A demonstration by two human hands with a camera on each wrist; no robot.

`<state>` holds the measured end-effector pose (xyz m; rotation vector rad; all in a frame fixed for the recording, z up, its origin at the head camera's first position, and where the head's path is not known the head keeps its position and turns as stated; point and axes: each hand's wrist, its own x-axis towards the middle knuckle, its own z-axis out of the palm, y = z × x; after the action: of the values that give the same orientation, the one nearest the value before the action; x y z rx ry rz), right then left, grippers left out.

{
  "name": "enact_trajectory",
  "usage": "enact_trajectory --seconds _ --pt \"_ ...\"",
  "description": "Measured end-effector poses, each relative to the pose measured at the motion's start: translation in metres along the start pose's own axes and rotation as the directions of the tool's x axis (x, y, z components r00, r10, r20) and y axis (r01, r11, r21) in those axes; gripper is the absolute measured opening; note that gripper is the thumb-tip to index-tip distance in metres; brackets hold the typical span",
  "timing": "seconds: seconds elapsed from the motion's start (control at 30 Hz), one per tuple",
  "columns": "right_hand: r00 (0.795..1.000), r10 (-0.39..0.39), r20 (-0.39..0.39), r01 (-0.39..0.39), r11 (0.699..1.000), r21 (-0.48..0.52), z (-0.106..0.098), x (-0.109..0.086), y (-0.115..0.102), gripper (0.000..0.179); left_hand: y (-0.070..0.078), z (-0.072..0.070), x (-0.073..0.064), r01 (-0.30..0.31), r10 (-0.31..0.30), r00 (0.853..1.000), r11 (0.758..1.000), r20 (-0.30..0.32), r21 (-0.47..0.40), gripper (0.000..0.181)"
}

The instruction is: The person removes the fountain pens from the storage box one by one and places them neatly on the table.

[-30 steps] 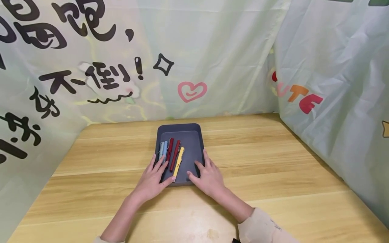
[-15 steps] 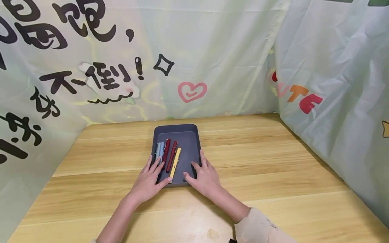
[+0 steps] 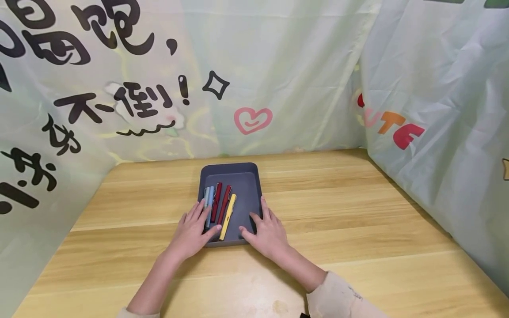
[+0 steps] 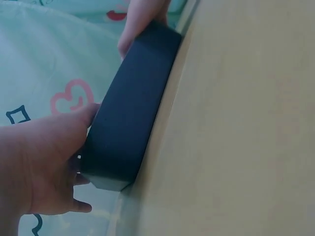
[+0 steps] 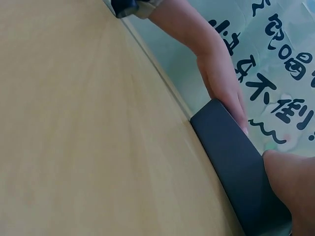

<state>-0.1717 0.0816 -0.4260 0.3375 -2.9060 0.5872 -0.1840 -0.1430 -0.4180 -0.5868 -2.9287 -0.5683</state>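
Left fingers point(image 3: 196, 210) seemingly touch blue pens point(image 3: 211, 195), right fingers point(image 3: 265, 210) the tray point(image 3: 246, 194).

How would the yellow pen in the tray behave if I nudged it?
The yellow pen looks slim and straight, so probably stiff and light. Its clip may limit rolling; the tray has raised walls, likely to stop it.

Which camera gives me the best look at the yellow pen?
The head view: looking down into the dark gray tray, it shows the yellow pen along its length. Both wrist views show none of it; they face the tray's outer wall.
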Motion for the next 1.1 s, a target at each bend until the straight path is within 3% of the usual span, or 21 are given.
enact_trajectory --seconds 0.2,0.3,0.67,0.87,1.0,1.1 --pt "1.000 -0.004 -0.006 0.004 1.000 -0.006 0.001 0.000 0.000 0.062 -0.010 0.002 0.027 0.072 -0.073 0.997 0.996 -0.032 -0.043 0.069" --pt "1.000 -0.009 -0.001 0.009 1.000 0.000 0.002 -0.001 0.000 0.061 -0.014 0.006 0.035 0.110 -0.111 0.994 0.991 -0.017 -0.074 0.070" --pt "0.997 -0.070 0.013 0.070 0.996 -0.058 -0.005 0.004 0.002 0.065 -0.012 0.010 0.042 0.180 -0.183 0.983 0.975 -0.018 -0.128 0.070" --pt "0.984 -0.173 -0.039 0.169 0.982 -0.084 -0.008 0.010 0.001 0.061 -0.011 0.011 0.043 0.193 -0.194 0.981 0.975 0.000 -0.110 0.071" --pt "0.965 -0.246 -0.091 0.250 0.968 0.035 -0.013 0.018 -0.004 0.052 -0.012 0.011 0.043 0.202 -0.203 0.979 0.974 0.000 -0.102 0.071" --pt "0.968 -0.248 -0.037 0.250 0.948 0.196 -0.017 0.028 -0.010 0.043 -0.013 0.010 0.044 0.211 -0.212 0.977 0.972 0.008 -0.103 0.070"
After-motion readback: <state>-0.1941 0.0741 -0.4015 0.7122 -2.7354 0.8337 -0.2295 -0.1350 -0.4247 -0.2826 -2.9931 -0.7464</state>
